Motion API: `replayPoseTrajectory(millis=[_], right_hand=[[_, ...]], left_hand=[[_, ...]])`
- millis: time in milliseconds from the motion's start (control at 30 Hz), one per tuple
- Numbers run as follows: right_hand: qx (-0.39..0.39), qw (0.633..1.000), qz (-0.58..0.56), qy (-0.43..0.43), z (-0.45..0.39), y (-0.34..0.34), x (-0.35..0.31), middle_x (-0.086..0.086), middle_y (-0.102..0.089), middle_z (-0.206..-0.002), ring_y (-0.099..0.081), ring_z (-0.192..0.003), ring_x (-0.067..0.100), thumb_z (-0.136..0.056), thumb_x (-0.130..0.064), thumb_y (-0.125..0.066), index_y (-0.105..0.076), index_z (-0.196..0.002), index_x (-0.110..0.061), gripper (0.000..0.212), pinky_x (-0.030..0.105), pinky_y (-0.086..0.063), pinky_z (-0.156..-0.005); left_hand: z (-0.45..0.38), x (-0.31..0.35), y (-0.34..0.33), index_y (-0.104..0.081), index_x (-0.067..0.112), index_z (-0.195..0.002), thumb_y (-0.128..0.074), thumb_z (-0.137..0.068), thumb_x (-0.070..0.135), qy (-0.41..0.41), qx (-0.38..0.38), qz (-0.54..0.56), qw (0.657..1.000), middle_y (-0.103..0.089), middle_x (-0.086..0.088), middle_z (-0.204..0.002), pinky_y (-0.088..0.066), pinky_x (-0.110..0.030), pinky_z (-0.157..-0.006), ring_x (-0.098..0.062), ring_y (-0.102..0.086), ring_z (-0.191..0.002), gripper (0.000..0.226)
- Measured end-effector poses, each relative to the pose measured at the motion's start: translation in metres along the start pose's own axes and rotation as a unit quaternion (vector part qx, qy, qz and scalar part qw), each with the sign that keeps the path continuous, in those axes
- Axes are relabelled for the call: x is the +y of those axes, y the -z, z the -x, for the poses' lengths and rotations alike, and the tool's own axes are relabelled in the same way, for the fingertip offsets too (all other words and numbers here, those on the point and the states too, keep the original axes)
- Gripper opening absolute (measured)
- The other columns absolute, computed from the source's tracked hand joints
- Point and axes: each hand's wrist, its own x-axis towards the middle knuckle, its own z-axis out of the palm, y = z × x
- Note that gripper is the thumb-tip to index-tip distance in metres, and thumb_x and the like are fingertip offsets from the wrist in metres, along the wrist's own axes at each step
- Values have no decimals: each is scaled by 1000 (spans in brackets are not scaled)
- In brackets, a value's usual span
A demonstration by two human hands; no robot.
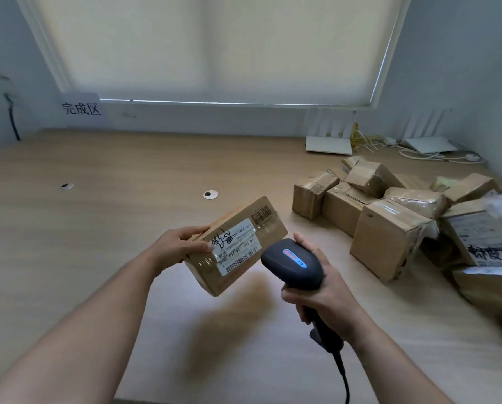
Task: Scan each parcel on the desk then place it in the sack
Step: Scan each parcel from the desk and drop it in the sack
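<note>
Now left hand (182,243) grips a parcel (238,243) (label up); right hand (322,290) grips the scanner (293,265).

Left hand (182,243) holds parcel (235,246); right hand (322,290) grips scanner (293,265)

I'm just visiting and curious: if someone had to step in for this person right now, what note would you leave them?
Left hand grips a parcel held above the desk, label up.
Right hand grips the scanner, aimed at that label.
Pile of parcels sits on the desk's right side.
The sack is not in view.
Done: cannot tell how many are already bagged.
Left: finish scanning this parcel, put it in the sack, then work through the pile.
</note>
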Motion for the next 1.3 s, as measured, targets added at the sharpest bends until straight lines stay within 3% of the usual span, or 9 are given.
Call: replayPoseTrajectory(millis=[167, 433, 600, 800, 1133, 1300], right_hand=[[-47, 999, -4, -11, 12, -7, -4, 11, -57, -93, -46, -41, 25, -61, 4, -73, -42, -131, -51, 94, 25, -40, -40], [-99, 995, 2, -26, 25, -3, -1, 14, -58, -103, -48, -40, 26, -63, 5, -74, -44, -131, -51, 93, 25, -42, -41], [-102, 994, 2, -26, 31, 4, -3, 15, -59, -113, -49, -41, 26, -62, 4, -73, -43, -131, -51, 93, 26, -43, -40], [-107, 994, 1, -26, 36, 13, -5, 15, -57, -118, -50, -41, 26, -62, 5, -73, -43, -132, -49, 93, 27, -43, -41], [-104, 994, -18, -25, 40, 26, -7, 18, -59, -109, -48, -40, 27, -61, 6, -71, -44, -132, -46, 92, 26, -42, -40], [-105, 993, -52, -4, 40, 28, -16, 22, -60, -95, -47, -42, 28, -62, 5, -72, -44, -130, -49, 91, 27, -41, -38]], left_hand=[[22, 13, 14, -69, 52, -92, -75, -40, 51, 7, 30, 10, 999, -74, 2, -98, -45, -31, -75, -16, -63, -87, 53], [37, 22, 8, -68, 47, -98, -76, -39, 51, -1, 52, 11, 999, -74, 2, -99, -47, -36, -82, -18, -64, -90, 60], [43, 23, 1, -68, 46, -98, -75, -40, 51, -10, 51, 14, 999, -74, -1, -100, -43, -33, -76, -18, -61, -87, 59], [45, 24, -7, -68, 46, -101, -76, -41, 50, -5, 56, 10, 998, -74, 1, -99, -44, -36, -81, -19, -62, -91, 61], [52, 32, -21, -68, 44, -102, -77, -39, 49, 2, 61, 16, 998, -74, 1, -100, -46, -34, -81, -18, -63, -90, 64], [55, 34, -25, -69, 45, -98, -78, -38, 48, 2, 67, 22, 998, -73, -4, -106, -43, -36, -81, -19, -61, -89, 61]])
